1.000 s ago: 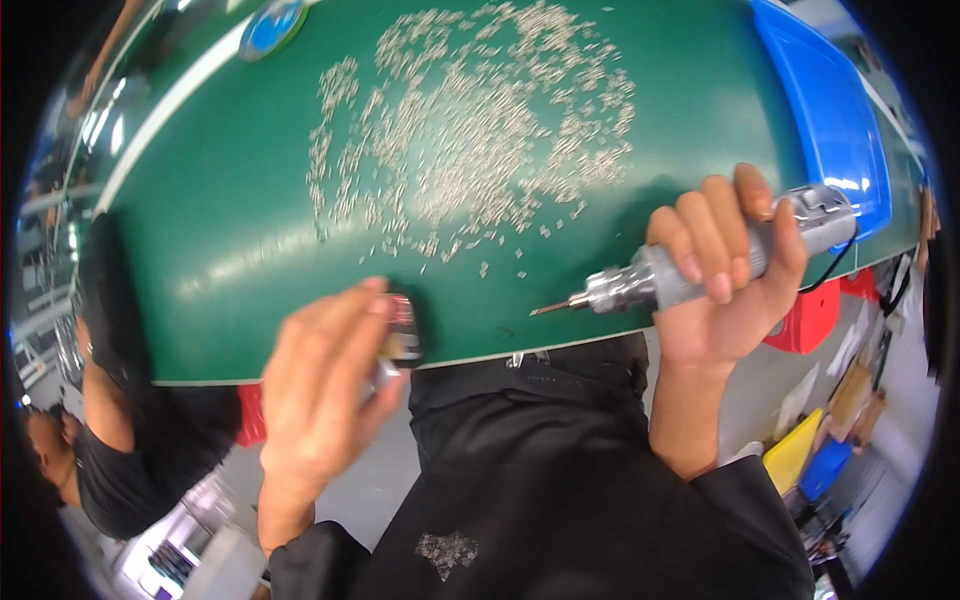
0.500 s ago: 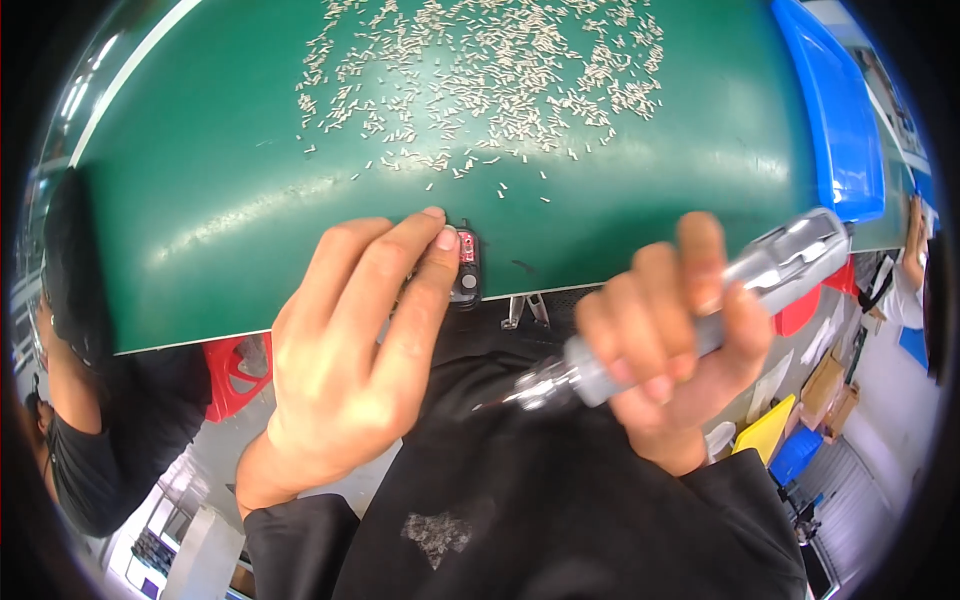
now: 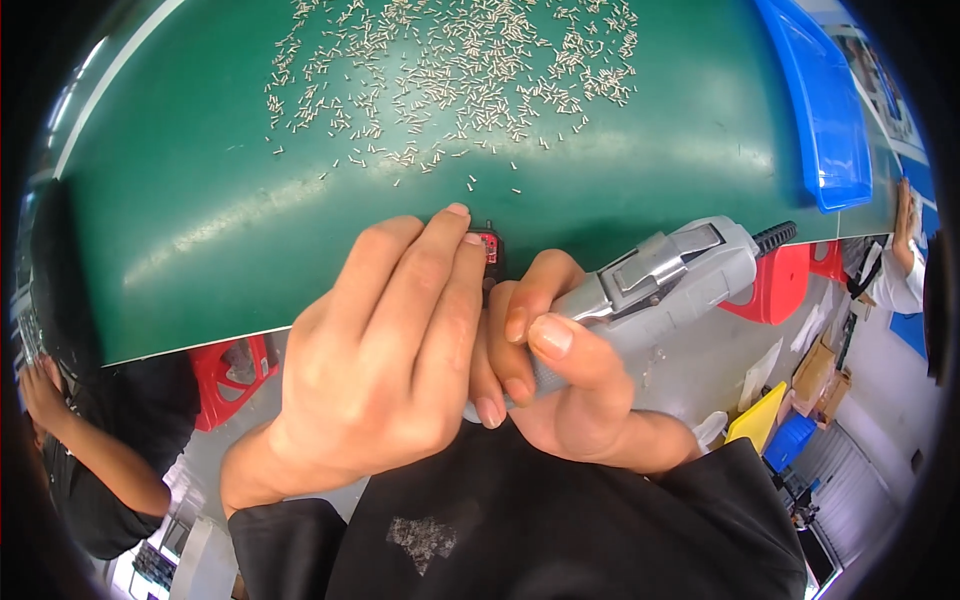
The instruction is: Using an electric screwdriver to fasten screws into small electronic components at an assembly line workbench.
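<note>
Over the green table (image 3: 200,230), left hand (image 3: 385,350) pinches a mostly hidden red part (image 3: 489,246); right hand (image 3: 560,385) grips the grey driver (image 3: 660,275).

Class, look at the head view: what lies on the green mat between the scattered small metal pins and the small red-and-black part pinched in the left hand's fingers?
In the head view, the green mat is mostly bare between the metal pins and the red-and-black part; only a few stray pins lie there.
</note>
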### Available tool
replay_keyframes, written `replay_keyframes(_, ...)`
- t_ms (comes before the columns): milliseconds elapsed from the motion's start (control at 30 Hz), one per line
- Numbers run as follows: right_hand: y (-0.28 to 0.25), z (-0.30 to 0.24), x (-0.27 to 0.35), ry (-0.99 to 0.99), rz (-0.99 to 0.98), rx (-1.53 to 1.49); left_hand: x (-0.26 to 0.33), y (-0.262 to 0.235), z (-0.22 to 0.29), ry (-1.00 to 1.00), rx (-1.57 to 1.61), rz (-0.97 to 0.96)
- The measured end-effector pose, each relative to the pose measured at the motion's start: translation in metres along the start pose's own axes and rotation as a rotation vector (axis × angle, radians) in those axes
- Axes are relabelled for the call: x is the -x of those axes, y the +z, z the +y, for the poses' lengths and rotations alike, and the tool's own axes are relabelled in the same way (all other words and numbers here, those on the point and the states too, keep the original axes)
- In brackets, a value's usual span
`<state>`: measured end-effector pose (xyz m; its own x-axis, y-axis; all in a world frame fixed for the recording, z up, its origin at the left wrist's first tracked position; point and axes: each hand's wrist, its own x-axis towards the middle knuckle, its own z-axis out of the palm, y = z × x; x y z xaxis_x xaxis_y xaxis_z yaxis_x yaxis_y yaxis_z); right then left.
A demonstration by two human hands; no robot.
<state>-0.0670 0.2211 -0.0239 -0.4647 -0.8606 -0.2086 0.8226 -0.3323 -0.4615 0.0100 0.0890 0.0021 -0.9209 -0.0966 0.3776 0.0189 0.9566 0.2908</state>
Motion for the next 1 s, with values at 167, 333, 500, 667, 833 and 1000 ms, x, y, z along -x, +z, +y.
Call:
replay_keyframes(167,-0.001,0.004,-0.001,0.016,0.007,-0.008,0.003,0.004,-0.009,0.002,0.064,0.022)
replay_keyframes(333,-0.001,0.005,-0.007,0.036,0.033,0.000,0.003,0.000,-0.006,0.043,-0.047,-0.035)
replay_keyframes(500,0.000,0.008,-0.009,0.011,0.033,0.035,0.005,0.001,-0.003,0.030,-0.105,-0.056)
replay_keyframes(667,-0.002,-0.010,-0.010,-0.002,-0.046,0.006,0.011,0.006,-0.005,0.018,-0.087,-0.022)
replay_keyframes(833,0.002,-0.070,-0.034,-0.137,-0.381,0.198,0.011,-0.004,0.004,-0.045,-0.039,-0.111)
replay_keyframes(1000,0.007,-0.107,-0.057,-0.190,-0.459,0.375,0.016,-0.002,0.004,-0.050,-0.065,-0.091)
